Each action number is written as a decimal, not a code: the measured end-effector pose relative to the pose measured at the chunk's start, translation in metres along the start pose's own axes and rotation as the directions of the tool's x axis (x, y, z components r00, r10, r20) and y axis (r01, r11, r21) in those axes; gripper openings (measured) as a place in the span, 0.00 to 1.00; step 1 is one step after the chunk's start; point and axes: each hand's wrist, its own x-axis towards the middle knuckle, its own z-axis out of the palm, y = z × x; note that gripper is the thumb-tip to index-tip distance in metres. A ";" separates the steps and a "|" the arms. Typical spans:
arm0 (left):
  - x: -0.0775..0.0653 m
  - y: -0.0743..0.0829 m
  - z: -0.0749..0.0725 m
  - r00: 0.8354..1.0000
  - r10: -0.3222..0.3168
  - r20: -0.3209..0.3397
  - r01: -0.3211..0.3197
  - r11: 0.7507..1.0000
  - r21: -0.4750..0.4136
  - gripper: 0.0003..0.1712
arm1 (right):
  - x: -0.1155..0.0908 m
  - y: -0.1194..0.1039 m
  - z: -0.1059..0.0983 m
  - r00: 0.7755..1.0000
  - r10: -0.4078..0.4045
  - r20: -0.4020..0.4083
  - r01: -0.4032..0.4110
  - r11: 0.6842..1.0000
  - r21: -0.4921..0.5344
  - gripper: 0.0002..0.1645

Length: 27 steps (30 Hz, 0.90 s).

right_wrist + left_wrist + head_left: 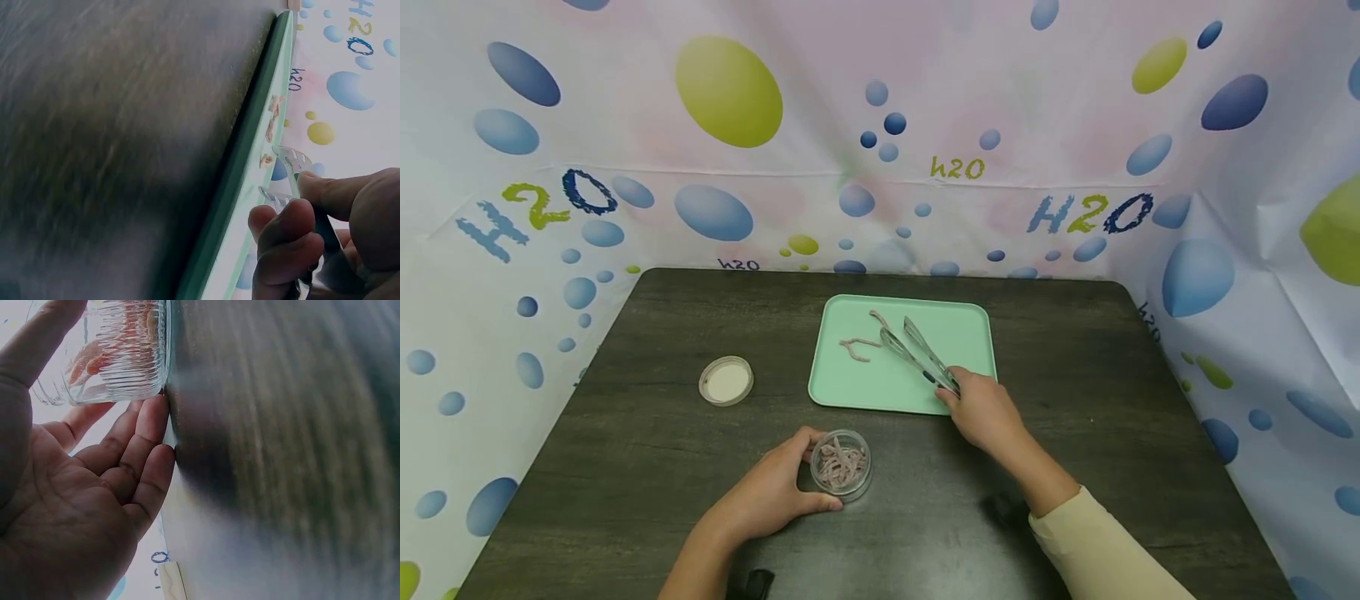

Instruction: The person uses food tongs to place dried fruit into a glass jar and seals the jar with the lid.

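Where the dark, wood-grained counter (pixel 1097 392) fills the lower frame, a round, shallow lid (pixel 726 381) with a pale inner face and a thin rim lies left of centre. At lower centre stands a clear glass jar (pixel 867 478), its wall finely ribbed in the left wrist view, with a tangle of thin, pinkish-brown strips (pixel 840 464) inside. Above and to its right is a smooth, mint-green rectangular tray (pixel 842 385) with rounded corners; a few loose strips (pixel 852 343) lie bent on it, near the tips of shiny metal tongs (pixel 910 357), whose arms stand apart.

The left hand (pixel 767 487) reaches in from the bottom, thumb and index finger curved round the jar, the other fingers below it. The right hand (pixel 988 410), stretched from a cream sleeve (pixel 1101 546) at lower right, has its fingers grasping the tongs over the tray's right part.
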 end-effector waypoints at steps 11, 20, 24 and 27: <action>0.000 -0.001 0.000 1.000 0.007 -0.007 -0.007 1.000 0.005 0.46 | 0.006 -0.008 0.010 0.999 -0.023 -0.038 0.019 0.996 -0.084 0.24; 0.000 -0.001 0.000 1.000 0.004 -0.004 -0.004 1.000 0.003 0.47 | 0.007 -0.004 0.013 0.989 -0.058 -0.132 0.030 0.977 -0.211 0.20; 0.001 -0.002 0.000 1.000 0.004 -0.004 -0.004 1.000 0.001 0.47 | 0.009 0.001 0.014 0.982 -0.079 -0.174 0.036 0.970 -0.239 0.17; 0.001 -0.002 0.000 1.000 0.003 -0.003 -0.003 1.000 -0.001 0.47 | 0.010 0.005 0.015 0.978 -0.086 -0.187 0.039 0.970 -0.242 0.17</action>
